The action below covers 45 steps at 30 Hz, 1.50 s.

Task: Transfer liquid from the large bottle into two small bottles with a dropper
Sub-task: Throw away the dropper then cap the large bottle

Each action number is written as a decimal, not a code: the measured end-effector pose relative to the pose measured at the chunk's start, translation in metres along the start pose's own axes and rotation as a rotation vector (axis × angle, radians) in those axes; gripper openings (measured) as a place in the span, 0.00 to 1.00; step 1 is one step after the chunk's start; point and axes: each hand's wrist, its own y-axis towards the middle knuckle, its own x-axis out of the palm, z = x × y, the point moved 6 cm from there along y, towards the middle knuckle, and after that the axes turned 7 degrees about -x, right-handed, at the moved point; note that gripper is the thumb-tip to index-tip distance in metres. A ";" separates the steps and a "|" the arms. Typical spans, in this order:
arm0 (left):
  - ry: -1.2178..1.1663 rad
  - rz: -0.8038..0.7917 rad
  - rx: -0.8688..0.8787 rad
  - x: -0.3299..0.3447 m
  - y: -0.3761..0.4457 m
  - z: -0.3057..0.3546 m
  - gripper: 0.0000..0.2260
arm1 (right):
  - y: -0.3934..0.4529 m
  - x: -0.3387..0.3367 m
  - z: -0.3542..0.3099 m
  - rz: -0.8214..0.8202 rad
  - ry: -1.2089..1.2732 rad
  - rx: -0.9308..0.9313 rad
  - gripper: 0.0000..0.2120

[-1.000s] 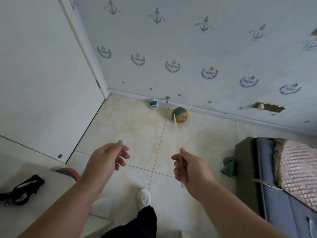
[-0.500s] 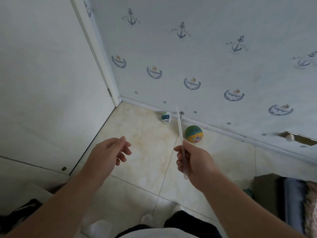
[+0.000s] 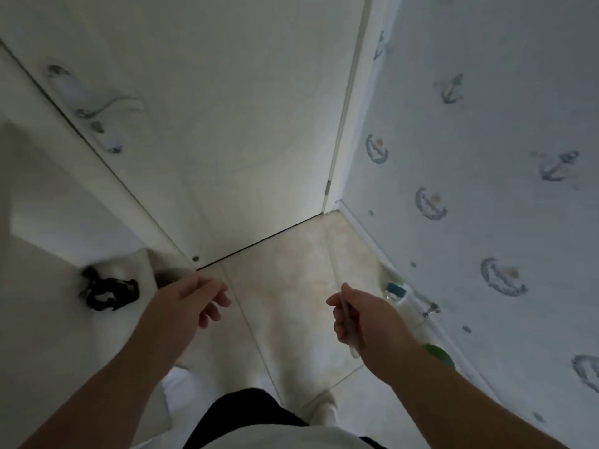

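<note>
My right hand (image 3: 366,322) grips a thin clear plastic dropper (image 3: 349,332). Its bulb end sticks out below my fist and its narrow tip points up over the floor tiles. My left hand (image 3: 191,303) hovers to the left at the same height, fingers loosely curled and apart, holding nothing. No large bottle or small bottles show in this view. The picture is blurred by head motion.
A white door (image 3: 227,124) with a handle (image 3: 97,108) fills the top. A white table (image 3: 48,319) at the left bears a black strap (image 3: 108,293). By the papered wall (image 3: 486,189) lie a small blue-capped container (image 3: 397,291) and a green ball (image 3: 437,353). My legs stand below.
The view has swung left from the anchor-papered wall to the door. The ball and small container now lie at the right. Both hands keep their pose, the dropper still in the right.
</note>
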 end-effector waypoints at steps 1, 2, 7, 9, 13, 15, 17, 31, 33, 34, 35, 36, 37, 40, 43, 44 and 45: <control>-0.023 0.051 0.002 -0.011 -0.003 -0.001 0.14 | 0.009 0.010 -0.006 -0.032 -0.031 0.009 0.20; -0.039 0.096 0.000 -0.023 -0.006 -0.002 0.14 | 0.018 0.022 -0.011 -0.064 -0.057 0.022 0.20; -0.099 0.303 -0.040 -0.080 -0.015 -0.014 0.14 | 0.056 0.096 -0.027 -0.230 -0.165 0.076 0.17; -0.142 0.377 -0.062 -0.103 -0.012 -0.021 0.13 | 0.071 0.130 -0.028 -0.292 -0.211 0.088 0.17; -0.202 0.430 -0.087 -0.141 -0.006 -0.032 0.14 | 0.093 0.202 -0.032 -0.381 -0.293 0.108 0.16; -0.202 0.460 -0.098 -0.159 -0.005 -0.037 0.15 | 0.100 0.236 -0.030 -0.423 -0.337 0.116 0.16; -0.207 0.491 -0.094 -0.176 -0.007 -0.040 0.15 | 0.104 0.269 -0.029 -0.492 -0.381 0.095 0.18; -0.484 0.858 -0.185 -0.234 -0.063 -0.075 0.14 | 0.082 0.462 -0.005 -0.902 -0.604 0.032 0.14; -0.519 0.923 -0.215 -0.233 -0.071 -0.079 0.13 | 0.078 0.488 -0.006 -0.974 -0.638 -0.024 0.12; -0.530 0.951 -0.234 -0.232 -0.074 -0.081 0.13 | 0.076 0.502 -0.006 -1.023 -0.661 -0.059 0.12; -0.542 0.980 -0.249 -0.231 -0.077 -0.081 0.12 | 0.073 0.515 -0.006 -1.079 -0.689 -0.093 0.12; -0.558 1.013 -0.259 -0.230 -0.080 -0.081 0.12 | 0.071 0.527 -0.006 -1.130 -0.725 -0.123 0.12; -0.581 1.055 -0.262 -0.229 -0.083 -0.080 0.13 | 0.070 0.539 -0.005 -1.169 -0.774 -0.151 0.11; -0.640 1.199 -0.269 -0.223 -0.093 -0.074 0.14 | 0.073 0.565 -0.010 -1.265 -1.000 -0.297 0.10; -0.705 1.312 -0.272 -0.212 -0.099 -0.069 0.15 | 0.066 0.584 -0.013 -1.454 -1.063 -0.385 0.09; -0.721 1.344 -0.280 -0.208 -0.100 -0.068 0.15 | 0.063 0.589 -0.013 -1.501 -1.053 -0.374 0.09; -0.731 1.373 -0.291 -0.204 -0.102 -0.068 0.15 | 0.060 0.595 -0.012 -1.541 -1.048 -0.369 0.09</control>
